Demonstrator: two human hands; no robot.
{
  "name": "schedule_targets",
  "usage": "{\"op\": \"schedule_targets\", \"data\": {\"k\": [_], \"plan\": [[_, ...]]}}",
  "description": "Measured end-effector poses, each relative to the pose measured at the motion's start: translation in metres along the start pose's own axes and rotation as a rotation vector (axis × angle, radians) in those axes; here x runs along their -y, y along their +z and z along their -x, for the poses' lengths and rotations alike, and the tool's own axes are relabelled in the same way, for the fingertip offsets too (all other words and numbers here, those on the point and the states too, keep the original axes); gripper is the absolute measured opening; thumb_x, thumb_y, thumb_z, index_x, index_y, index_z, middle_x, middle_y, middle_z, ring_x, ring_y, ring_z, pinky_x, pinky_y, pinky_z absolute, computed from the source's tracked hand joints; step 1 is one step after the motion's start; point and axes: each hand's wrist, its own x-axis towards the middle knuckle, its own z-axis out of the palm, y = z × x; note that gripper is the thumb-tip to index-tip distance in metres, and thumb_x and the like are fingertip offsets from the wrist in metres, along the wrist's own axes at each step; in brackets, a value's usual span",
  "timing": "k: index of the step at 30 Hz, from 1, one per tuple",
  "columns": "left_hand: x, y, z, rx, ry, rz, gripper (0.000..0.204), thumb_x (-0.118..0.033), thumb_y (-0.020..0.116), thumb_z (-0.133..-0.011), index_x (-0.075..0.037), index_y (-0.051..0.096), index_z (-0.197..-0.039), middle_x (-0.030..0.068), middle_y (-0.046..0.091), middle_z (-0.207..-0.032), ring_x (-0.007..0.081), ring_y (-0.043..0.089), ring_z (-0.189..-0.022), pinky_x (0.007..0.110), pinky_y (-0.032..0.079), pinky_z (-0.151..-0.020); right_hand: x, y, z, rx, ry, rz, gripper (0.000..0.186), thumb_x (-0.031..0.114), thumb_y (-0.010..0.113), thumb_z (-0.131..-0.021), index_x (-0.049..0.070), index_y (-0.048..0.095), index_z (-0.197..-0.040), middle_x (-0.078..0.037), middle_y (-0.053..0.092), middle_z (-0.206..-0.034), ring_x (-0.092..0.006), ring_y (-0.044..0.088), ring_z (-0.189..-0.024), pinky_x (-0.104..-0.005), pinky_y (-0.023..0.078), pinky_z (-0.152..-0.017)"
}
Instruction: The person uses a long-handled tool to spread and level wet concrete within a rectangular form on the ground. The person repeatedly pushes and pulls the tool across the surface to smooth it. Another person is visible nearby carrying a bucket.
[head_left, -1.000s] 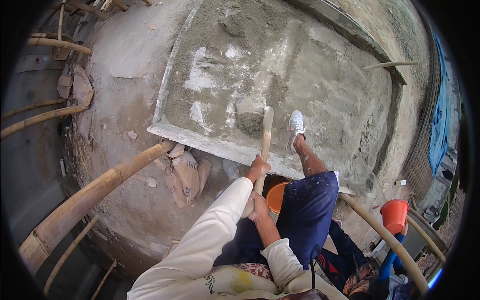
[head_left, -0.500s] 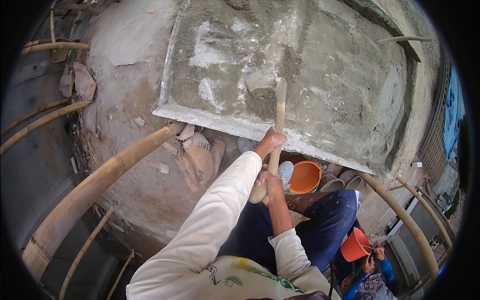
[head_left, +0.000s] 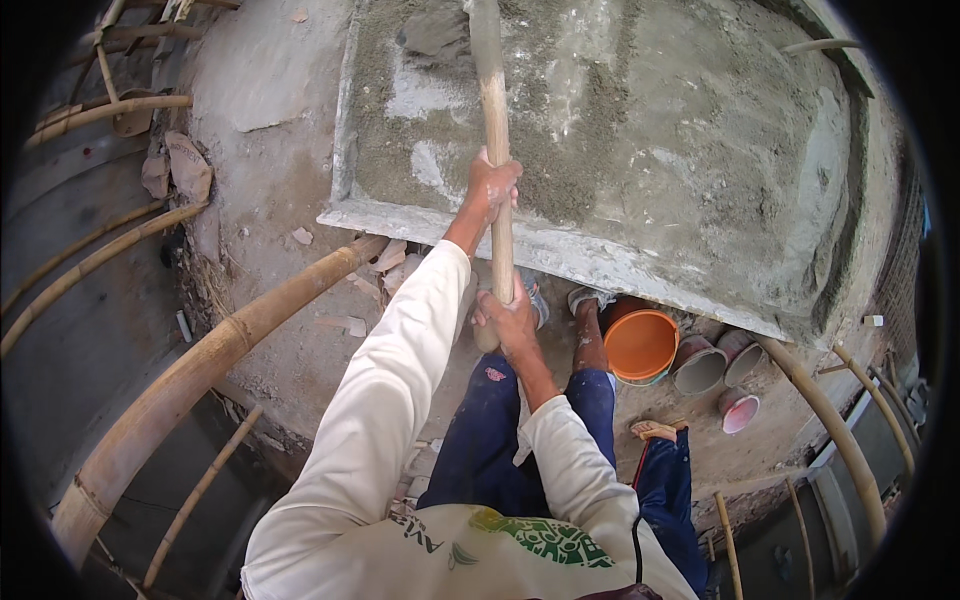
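Observation:
My left hand [head_left: 492, 185] is wrapped round the middle of a long wooden tool handle [head_left: 492, 100], held almost upright in the picture. Lower down, my right hand [head_left: 510, 322] grips the same handle near its rounded end, close to my knees. The handle reaches up over a low rectangular bed [head_left: 570, 250] with a pale raised rim, spread with wet grey mortar [head_left: 720, 130]. At the handle's far end, a dark grey head or lump [head_left: 430, 40] shows at the top edge; which it is, I cannot tell.
An orange bucket [head_left: 640, 345], grey buckets [head_left: 697, 372] and a pinkish one [head_left: 738, 412] stand by the bed. Bamboo poles [head_left: 205, 370] jut in from both sides. Torn sacks [head_left: 190, 165] lie at left. A co-worker's leg and sandalled foot [head_left: 655, 430] are beside me.
Both hands and the handle have moved upward and somewhat left. My right foot has come down off the bed. The co-worker's red bucket and hands have left view.

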Motion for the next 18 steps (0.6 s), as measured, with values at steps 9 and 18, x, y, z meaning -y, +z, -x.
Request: {"op": "schedule_targets", "data": {"k": [9,18], "plan": [[0.031,-0.001,-0.028,-0.284,-0.211,-0.214,0.04,-0.003,0.07,-0.083,0.004,0.053,-0.119,0.015,0.064,-0.08,0.0219,0.063,-0.053,0.038,0.051,-0.044,0.052,-0.007,0.011,0.146,0.327,-0.425,0.058,0.001,0.063,-0.094,0.006,0.043,-0.148,-0.003,0.049,-0.072,-0.0174,0.052,-0.056,-0.0383,0.051,-0.06],[0.146,0.096,0.084,-0.307,-0.44,0.056,0.03,-0.004,0.069,-0.083,0.004,0.051,-0.105,0.0107,0.058,-0.077,0.0204,0.058,-0.052,0.038,0.049,-0.041,0.099,-0.118,0.127,-0.013,0.494,-0.342,0.059,0.001,0.065,-0.091,0.003,0.046,-0.147,-0.002,0.046,-0.07,-0.0158,0.051,-0.053,-0.0377,0.051,-0.057]]}}
